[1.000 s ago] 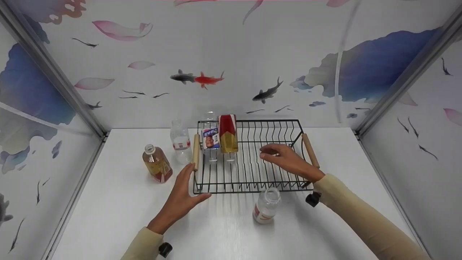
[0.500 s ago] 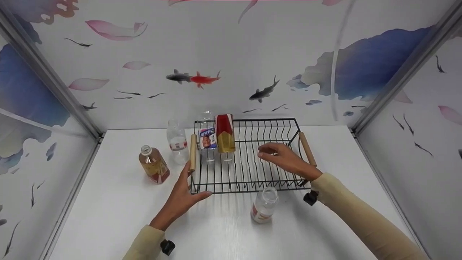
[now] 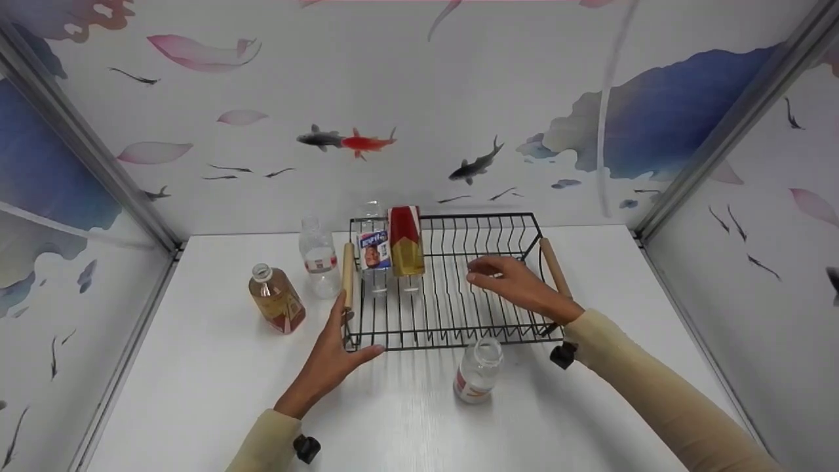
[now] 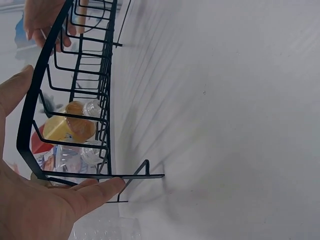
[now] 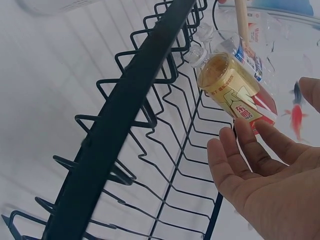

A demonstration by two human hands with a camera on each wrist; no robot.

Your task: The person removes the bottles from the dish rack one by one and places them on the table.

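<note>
A black wire dish rack [image 3: 452,328] with wooden handles sits mid-table. My left hand [image 3: 341,341] rests open against its front-left corner, thumb along the front rim and fingers beside the left handle [image 3: 347,278]; the left wrist view shows the palm [image 4: 40,210] by the rack wires [image 4: 75,100]. My right hand [image 3: 491,278] hovers open over the rack's right half, holding nothing, its fingers [image 5: 250,150] spread above the rack wires [image 5: 130,115]. Two bottles lie in the rack's far-left part: a red-and-gold bottle [image 3: 406,242] [image 5: 235,87] and a clear blue-labelled bottle [image 3: 373,252].
Outside the rack stand an uncapped amber bottle [image 3: 275,301] at left, a clear bottle [image 3: 319,259] beside the left handle, and an uncapped clear bottle [image 3: 477,372] in front of the rack. Patterned walls enclose the white table [image 3: 196,380] on three sides.
Both hands keep almost the same places at the rack. The whole scene drifts slightly left in the head view.
</note>
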